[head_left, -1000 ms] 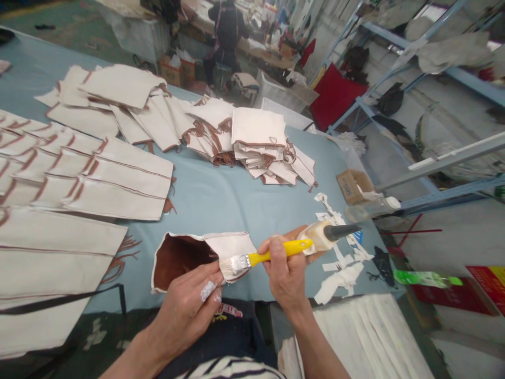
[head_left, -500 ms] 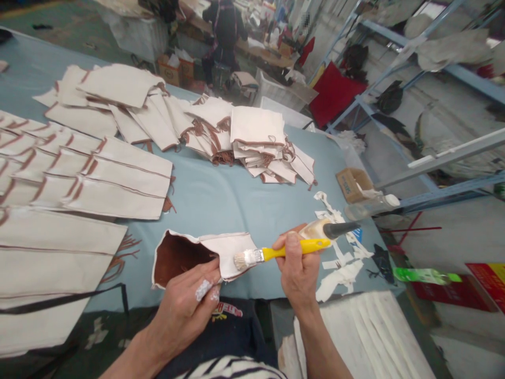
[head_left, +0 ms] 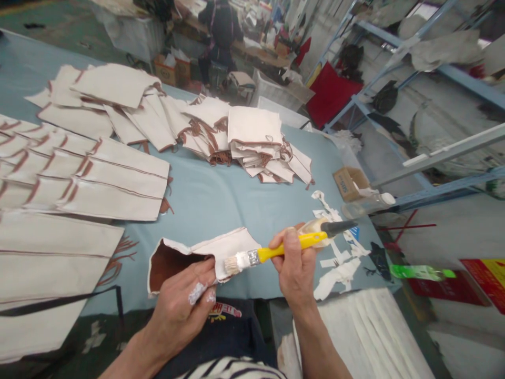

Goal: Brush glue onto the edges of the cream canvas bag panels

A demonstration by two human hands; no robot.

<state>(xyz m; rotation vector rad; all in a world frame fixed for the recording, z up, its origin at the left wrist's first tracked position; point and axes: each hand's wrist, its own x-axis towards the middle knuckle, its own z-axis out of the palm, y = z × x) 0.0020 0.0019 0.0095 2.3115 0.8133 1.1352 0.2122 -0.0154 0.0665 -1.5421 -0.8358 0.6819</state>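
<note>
My left hand [head_left: 185, 295] pinches the near edge of a cream fabric piece [head_left: 232, 245] with a brown inner side, which gapes open on its left. White paste is smeared on that hand's fingers. In my right hand [head_left: 294, 263] is a yellow-handled paintbrush [head_left: 272, 252]. Its bristles, loaded with white paste, are at the cream surface just right of my left fingertips. Behind the brush handle, a translucent bottle with a dark grey nozzle [head_left: 338, 228] is partly hidden by my right hand; whether the hand also holds it I cannot tell.
Overlapping cream pieces [head_left: 118, 195] cover the table's left side. More cream pieces [head_left: 254, 126] are heaped along the back. White scraps [head_left: 341, 276], a cardboard box [head_left: 349, 181] and a clear jar [head_left: 365, 205] are at the right. A person [head_left: 221, 31] is in the background.
The brush has moved slightly left and down over the cream piece, toward my left fingers. My left hand keeps its pinch, and the piece's open end has tilted a little.
</note>
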